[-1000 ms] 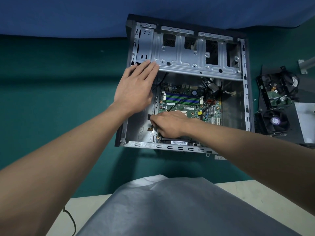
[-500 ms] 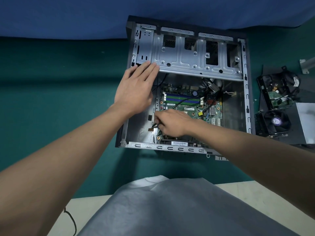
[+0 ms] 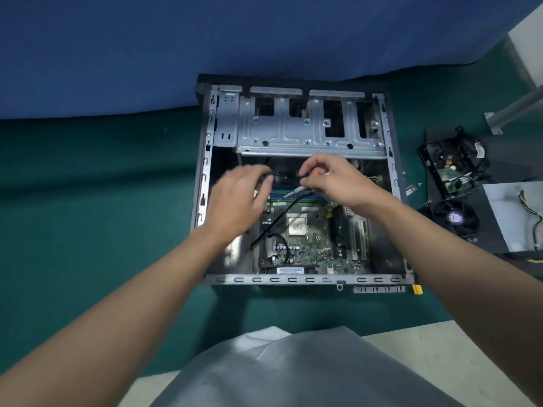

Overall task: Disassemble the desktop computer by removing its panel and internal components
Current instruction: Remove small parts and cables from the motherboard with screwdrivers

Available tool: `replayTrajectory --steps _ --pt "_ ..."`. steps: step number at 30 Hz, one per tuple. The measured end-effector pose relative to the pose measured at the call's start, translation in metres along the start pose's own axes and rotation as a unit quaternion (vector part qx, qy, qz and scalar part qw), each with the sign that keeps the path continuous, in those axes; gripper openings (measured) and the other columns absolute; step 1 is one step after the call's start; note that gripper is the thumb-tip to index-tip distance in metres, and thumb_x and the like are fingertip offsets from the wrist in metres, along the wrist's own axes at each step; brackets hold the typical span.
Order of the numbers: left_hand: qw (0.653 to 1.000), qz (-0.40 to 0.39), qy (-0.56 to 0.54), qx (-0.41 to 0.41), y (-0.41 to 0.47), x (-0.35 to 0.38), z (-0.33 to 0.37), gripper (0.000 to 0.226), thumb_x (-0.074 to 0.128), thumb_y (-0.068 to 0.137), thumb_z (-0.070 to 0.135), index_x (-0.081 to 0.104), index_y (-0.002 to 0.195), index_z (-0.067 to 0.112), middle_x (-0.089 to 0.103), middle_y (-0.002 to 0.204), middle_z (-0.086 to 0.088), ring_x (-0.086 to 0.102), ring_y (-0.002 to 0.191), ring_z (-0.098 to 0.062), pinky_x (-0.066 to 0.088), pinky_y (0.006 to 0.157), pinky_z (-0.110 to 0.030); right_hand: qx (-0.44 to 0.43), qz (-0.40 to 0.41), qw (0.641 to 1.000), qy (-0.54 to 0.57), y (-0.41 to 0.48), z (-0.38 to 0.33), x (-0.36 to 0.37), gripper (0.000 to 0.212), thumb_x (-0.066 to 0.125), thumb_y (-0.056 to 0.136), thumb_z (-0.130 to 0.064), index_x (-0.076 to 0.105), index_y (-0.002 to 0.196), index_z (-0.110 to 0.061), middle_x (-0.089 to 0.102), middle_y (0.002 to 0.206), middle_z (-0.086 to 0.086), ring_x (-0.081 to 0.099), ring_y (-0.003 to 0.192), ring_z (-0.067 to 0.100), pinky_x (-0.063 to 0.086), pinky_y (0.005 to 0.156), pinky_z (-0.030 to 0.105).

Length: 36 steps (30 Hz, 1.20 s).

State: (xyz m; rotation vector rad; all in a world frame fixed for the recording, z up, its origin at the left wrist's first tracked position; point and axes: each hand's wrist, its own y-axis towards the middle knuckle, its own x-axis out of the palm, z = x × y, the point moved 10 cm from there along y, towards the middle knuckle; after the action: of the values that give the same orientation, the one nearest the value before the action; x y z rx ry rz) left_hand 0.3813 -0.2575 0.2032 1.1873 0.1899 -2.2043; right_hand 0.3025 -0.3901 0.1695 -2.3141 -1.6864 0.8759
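The open computer case (image 3: 293, 279) lies on its side on green cloth, panel off. Inside, the green motherboard (image 3: 311, 245) shows a bare CPU socket, and the metal drive cage (image 3: 308, 133) spans the far end. My right hand (image 3: 335, 180) hovers over the memory slots and pinches the upper end of a thin cable (image 3: 273, 227) that runs down-left to the board's near-left corner. My left hand (image 3: 238, 201) is blurred just left of it, fingers reaching toward the cable's end. Whether it holds anything is unclear.
To the right of the case lie removed parts: a drive with cables (image 3: 452, 168), a round black cooler fan (image 3: 455, 218) and a grey power supply box (image 3: 514, 212). A metal bracket (image 3: 514, 110) sits at the far right. Blue cloth hangs behind.
My left hand left the case's left wall and moved right into the case. My right hand rose from the board's near-left corner toward the drive cage, drawing the cable up. The camera came closer.
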Motion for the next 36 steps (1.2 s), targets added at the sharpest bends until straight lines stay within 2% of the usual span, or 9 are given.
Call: replayTrajectory --steps 3,7,13,15,18,22,27,32,36 --pt "0.958 -0.051 -0.224 -0.168 0.001 0.039 0.002 0.03 0.056 0.096 0.036 0.066 0.114 0.015 0.071 0.094 0.004 0.067 0.084 -0.01 0.05 0.075 -0.023 0.011 0.042 0.996 0.077 -0.011 0.009 -0.033 0.006 0.059 0.089 -0.006 0.058 0.091 -0.012 0.045 0.045 -0.013 0.039 0.043 0.004 0.03 0.042 0.016" --pt "0.806 -0.08 -0.489 -0.323 -0.002 0.095 0.022 0.02 0.056 0.097 0.023 0.065 0.109 0.009 0.074 0.085 -0.007 0.072 0.077 -0.022 0.054 0.066 -0.025 0.014 0.085 0.985 0.151 -0.029 0.024 -0.067 0.013 0.057 0.088 0.001 0.057 0.085 -0.012 0.046 0.043 -0.012 0.038 0.041 0.005 0.026 0.039 0.018" --pt "0.772 -0.093 -0.549 -0.306 0.019 0.122 0.071 0.012 0.055 0.096 0.006 0.066 0.099 0.005 0.075 0.087 -0.011 0.073 0.087 -0.024 0.057 0.072 -0.023 0.028 0.115 0.973 0.198 -0.054 0.057 -0.108 0.005 0.057 0.091 -0.005 0.059 0.089 -0.009 0.046 0.053 -0.002 0.034 0.044 0.01 0.022 0.041 0.023" --pt "0.783 -0.071 -0.537 -0.307 0.028 0.123 0.079 0.012 0.056 0.095 0.006 0.068 0.098 0.006 0.075 0.087 -0.009 0.073 0.088 -0.022 0.058 0.074 -0.024 0.035 0.124 0.961 0.245 -0.062 0.072 -0.123 0.01 0.053 0.096 -0.01 0.062 0.094 -0.005 0.043 0.059 0.0 0.033 0.048 0.01 0.022 0.043 0.023" --pt "0.859 -0.025 -0.44 -0.259 0.045 0.115 0.097 0.014 0.06 0.094 0.011 0.071 0.102 0.012 0.075 0.085 0.001 0.072 0.086 -0.015 0.058 0.076 -0.025 0.043 0.177 0.902 0.391 -0.077 0.099 -0.147 0.023 0.047 0.099 -0.015 0.062 0.092 0.001 0.041 0.063 0.001 0.035 0.053 0.01 0.031 0.045 0.019" --pt "0.978 -0.009 -0.21 -0.019 0.063 0.11 0.173 0.017 0.064 0.092 0.023 0.073 0.107 0.021 0.072 0.085 0.014 0.069 0.072 -0.009 0.057 0.069 -0.029 0.102 0.258 0.771 0.574 -0.09 0.136 -0.148 0.034 0.044 0.101 -0.029 0.053 0.078 -0.006 0.044 0.061 0.004 0.042 0.053 0.014 0.042 0.047 0.023" --pt "0.981 -0.048 -0.032 0.183 0.059 0.152 0.23 0.015 0.066 0.089 0.027 0.078 0.095 0.02 0.074 0.102 0.005 0.064 0.102 -0.022 0.047 0.088 -0.037 0.139 0.237 0.624 0.732 -0.087 0.157 -0.125 0.037 0.047 0.099 -0.034 0.046 0.072 -0.009 0.052 0.074 0.011 0.054 0.067 0.023 0.047 0.065 0.028" --pt "0.963 -0.123 0.069 0.23 0.05 0.184 0.223 0.03 0.053 0.095 0.039 0.074 0.104 0.02 0.068 0.119 0.003 0.056 0.117 -0.022 0.03 0.099 -0.034 0.181 0.259 0.621 0.717 -0.087 0.187 -0.114 0.03 0.046 0.1 -0.029 0.048 0.078 -0.009 0.057 0.072 0.009 0.059 0.057 0.021 0.048 0.044 0.024" --pt "0.964 -0.137 0.085 0.212 0.051 0.178 0.204 0.035 0.047 0.1 0.034 0.068 0.117 0.012 0.059 0.134 -0.005 0.049 0.129 -0.022 0.028 0.109 -0.038 0.228 0.297 0.685 0.625 -0.081 0.22 -0.1 0.028 0.045 0.101 -0.023 0.054 0.081 -0.006 0.057 0.06 0.007 0.059 0.055 0.019 0.056 0.066 0.033"
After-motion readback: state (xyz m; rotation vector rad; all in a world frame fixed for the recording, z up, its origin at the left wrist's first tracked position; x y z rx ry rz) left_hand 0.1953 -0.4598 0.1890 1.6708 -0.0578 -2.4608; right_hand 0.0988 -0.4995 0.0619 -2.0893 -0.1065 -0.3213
